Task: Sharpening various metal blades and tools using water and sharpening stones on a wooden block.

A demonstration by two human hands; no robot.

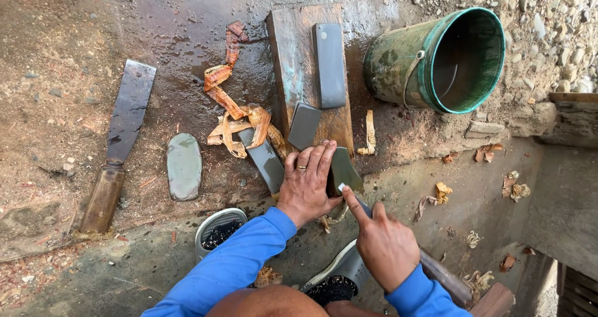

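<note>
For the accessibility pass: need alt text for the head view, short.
Seen from above, a person in blue sleeves presses the left hand on a dark blade over a wet wooden board, while the right hand grips its handle. Grey sharpening stones, a green bucket and a big chopper lie around.

On the plank (288, 61): 2 stones (329, 64) (1 behind the other); bucket (436, 61) right, cleaver (121, 139) far left.

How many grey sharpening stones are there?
4: a long one on the wooden board, a small square one at its lower end, an oval one on the ground, and one beside the left hand. More may be hidden.
</note>
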